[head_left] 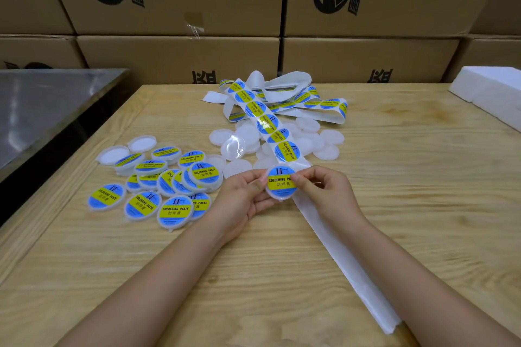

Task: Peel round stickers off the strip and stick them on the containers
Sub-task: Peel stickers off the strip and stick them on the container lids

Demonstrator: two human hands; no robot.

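Observation:
My left hand (244, 196) holds a small round white container (281, 196) from below, above the wooden table (408, 205). A blue and yellow round sticker (279, 181) lies on its top. My right hand (324, 190) pinches the sticker's right edge with thumb and forefinger. The white backing strip (284, 149) carries more round stickers from a tangled heap (282, 98) at the back down to my hands. Its bare part (338, 256) trails toward the front right edge. Several unlabelled white containers (327, 144) lie under the strip.
Several labelled containers (158, 180) lie in a heap on the left of the table. A metal table (42, 110) stands at the far left. Stacked cardboard boxes (180, 8) form a wall behind. White foam blocks (490, 93) sit at the right.

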